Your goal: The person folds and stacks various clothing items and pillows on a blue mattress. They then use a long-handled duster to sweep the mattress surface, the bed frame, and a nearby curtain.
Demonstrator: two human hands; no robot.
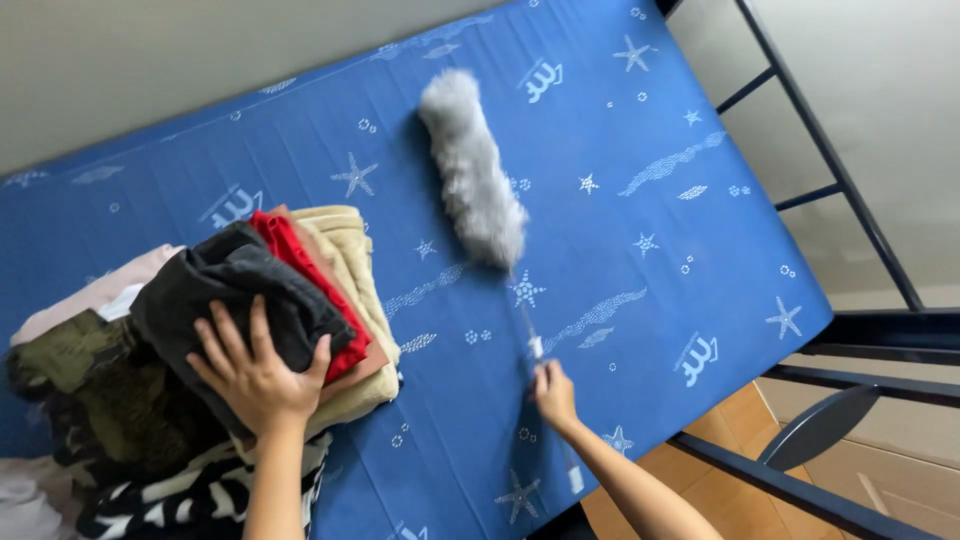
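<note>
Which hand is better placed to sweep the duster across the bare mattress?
Probably the right hand: it grips the grey duster over the blue mattress. The left hand presses the clothes pile.

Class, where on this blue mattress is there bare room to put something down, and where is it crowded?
Bare: the mattress right of the duster, out to the frame; also the strip between the wall and the clothes pile. Crowded: the lower left, where the left hand presses the pile.
</note>
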